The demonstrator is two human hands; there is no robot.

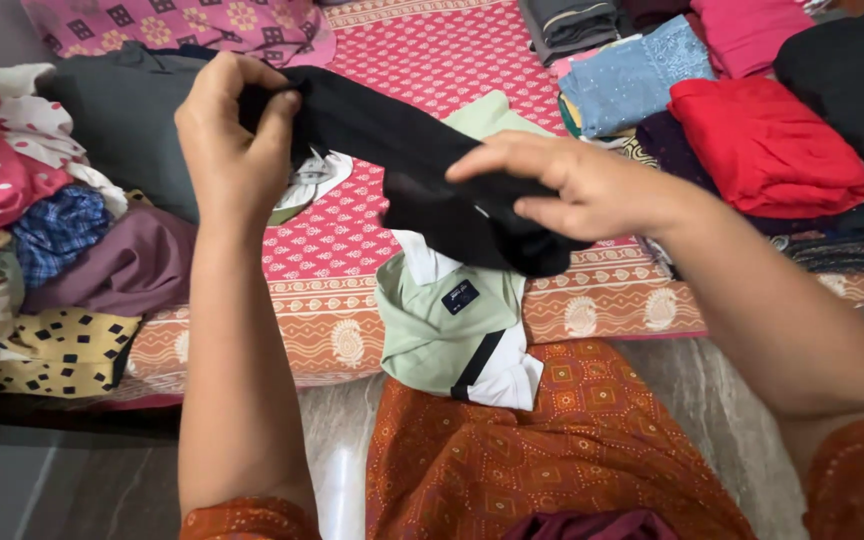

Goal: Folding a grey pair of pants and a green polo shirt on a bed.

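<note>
1. The left hand (227,140) is pinching one end of a black garment (422,170), fingers clenched around the bunched cloth, up above the bed.
2. The right hand (577,185) is gripping the other end, thumb under, fingers lying over the fabric.
3. The black piece is hanging stretched between both hands, not yet folded flat by the look of it.
4. Below it a pale green shirt (442,330) is lying half folded on the patterned bedspread (602,300).
5. Folded stacks (767,140) are sitting to the right; a loose heap (62,240) is waiting on the left, so plenty seems left.
</note>
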